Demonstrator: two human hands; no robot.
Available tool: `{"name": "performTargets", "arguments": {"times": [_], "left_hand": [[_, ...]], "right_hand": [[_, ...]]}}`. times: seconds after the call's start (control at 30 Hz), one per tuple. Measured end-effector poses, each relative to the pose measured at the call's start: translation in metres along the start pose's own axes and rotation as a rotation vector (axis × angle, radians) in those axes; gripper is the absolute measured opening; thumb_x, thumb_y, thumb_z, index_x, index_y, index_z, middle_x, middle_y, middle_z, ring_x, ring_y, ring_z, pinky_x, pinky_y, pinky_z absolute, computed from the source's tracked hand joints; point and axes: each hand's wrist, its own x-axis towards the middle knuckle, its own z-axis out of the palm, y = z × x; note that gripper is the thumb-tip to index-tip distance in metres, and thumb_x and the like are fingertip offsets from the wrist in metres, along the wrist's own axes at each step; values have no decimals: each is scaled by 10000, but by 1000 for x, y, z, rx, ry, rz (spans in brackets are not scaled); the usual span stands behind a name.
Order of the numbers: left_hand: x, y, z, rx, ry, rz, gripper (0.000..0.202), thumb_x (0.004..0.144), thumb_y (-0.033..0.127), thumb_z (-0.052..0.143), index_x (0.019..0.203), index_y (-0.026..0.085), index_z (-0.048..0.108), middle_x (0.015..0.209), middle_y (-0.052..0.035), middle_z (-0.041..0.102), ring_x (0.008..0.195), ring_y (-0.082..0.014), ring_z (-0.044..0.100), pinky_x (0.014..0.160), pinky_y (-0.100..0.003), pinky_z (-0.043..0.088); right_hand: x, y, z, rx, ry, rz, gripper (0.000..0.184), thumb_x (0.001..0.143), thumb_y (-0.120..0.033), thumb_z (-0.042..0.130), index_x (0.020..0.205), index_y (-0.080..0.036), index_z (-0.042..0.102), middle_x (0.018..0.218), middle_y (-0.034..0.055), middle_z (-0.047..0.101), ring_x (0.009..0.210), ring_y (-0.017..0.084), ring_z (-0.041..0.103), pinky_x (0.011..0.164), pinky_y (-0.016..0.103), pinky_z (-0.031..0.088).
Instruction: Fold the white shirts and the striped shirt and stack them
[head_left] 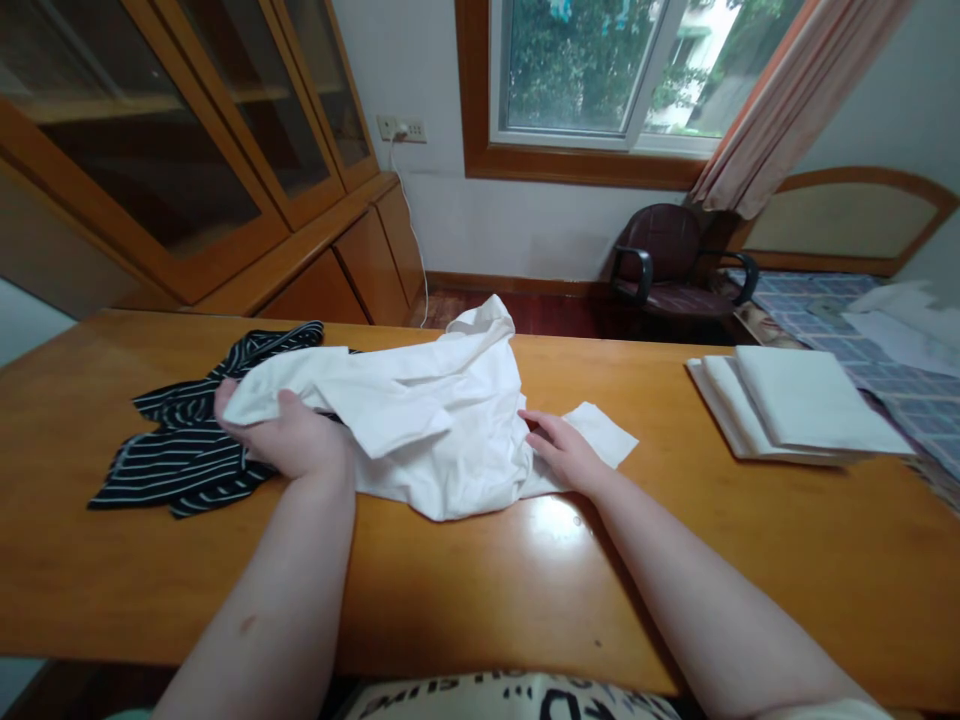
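A crumpled white garment [435,410] lies in the middle of the wooden table [480,590]. My left hand [289,435] grips the garment's left end, thumb on top and fingers curled under the cloth. My right hand [562,450] rests on the garment's right side, its fingers stretched out flat on the fabric. A black garment with white stripes [187,440] lies partly under the white one, left of my left hand.
A stack of folded white cloths [795,405] sits at the table's right end. Beyond the table stand a dark armchair [671,265], a wooden glass-door cabinet [187,150] at the left, and a bed [885,330] at the right.
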Motion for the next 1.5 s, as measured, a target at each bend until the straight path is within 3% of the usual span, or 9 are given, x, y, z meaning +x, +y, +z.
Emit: {"name": "performTargets", "arguments": {"times": [0.27, 0.43, 0.57, 0.77, 1.03, 1.13, 1.23, 1.4, 1.5], "left_hand": [[-24, 3, 43, 134, -189, 156, 709, 757, 448, 651, 1380, 225, 395, 1471, -151, 334, 1257, -300, 456, 997, -426, 397], [-21, -5, 60, 284, -419, 25, 533, 843, 434, 531, 1318, 197, 481, 1196, -125, 629, 1081, -280, 597, 887, -383, 455], [-16, -2, 51, 395, -411, -92, 346, 883, 394, 426, 1015, 180, 664, 1031, -102, 693, 993, -260, 621, 848, -324, 450], [-8, -7, 16, 599, -181, -411, 419, 860, 411, 365, 1060, 183, 654, 986, -125, 690, 922, -298, 627, 739, -347, 461], [-6, -22, 15, 613, -534, -537, 520, 832, 541, 375, 953, 159, 706, 985, -174, 692, 914, -340, 630, 741, -398, 475], [-6, -20, 16, 571, -341, -436, 550, 905, 481, 252, 982, 169, 698, 970, -148, 692, 926, -312, 628, 794, -407, 477], [-4, -26, 24, 521, -141, -186, 439, 917, 277, 274, 1134, 155, 636, 1183, -123, 623, 1100, -245, 568, 964, -344, 414], [-7, -43, 49, 646, -353, -64, 516, 847, 288, 504, 1355, 201, 476, 1502, -123, 316, 1372, -339, 272, 1093, -480, 255], [-8, -46, 57, 664, -468, -52, 430, 861, 299, 484, 1279, 227, 552, 1485, -89, 361, 1390, -350, 223, 1096, -534, 218]], "right_hand": [[1, 1, 0, -98, -236, -121, 634, 883, -342, 505, 1468, -261, 273, 1494, 76, 337, 1373, 287, 300, 1132, 571, 106], [0, -6, 3, -180, -181, -91, 585, 899, -289, 469, 1454, -232, 293, 1401, 100, 475, 1251, 263, 472, 1128, 542, 167], [0, -11, 3, -271, -112, -29, 390, 927, -268, 406, 1304, -209, 487, 1256, 86, 596, 1113, 213, 560, 1104, 453, 249], [4, -3, -16, -492, 128, 224, 365, 921, -318, 407, 1207, -172, 578, 1207, 111, 625, 1100, 250, 565, 929, 367, 408], [2, 11, -32, -644, 398, 370, 376, 906, -414, 403, 1027, -172, 663, 922, 105, 700, 926, 278, 590, 863, 400, 397], [3, 19, -31, -608, 501, 360, 386, 871, -417, 460, 1074, -133, 624, 884, 115, 682, 901, 279, 575, 846, 402, 411], [6, 30, -29, -585, 520, 296, 538, 796, -410, 566, 1211, -71, 528, 1140, 189, 615, 1059, 309, 532, 929, 433, 388], [10, 40, -26, -466, 403, 202, 459, 756, -258, 562, 1201, -152, 526, 1221, 140, 596, 1161, 296, 505, 1062, 543, 234], [10, 39, -25, -223, 402, 119, 424, 731, -155, 482, 1152, -186, 526, 1078, 75, 655, 1031, 220, 584, 1003, 462, 364]]}}
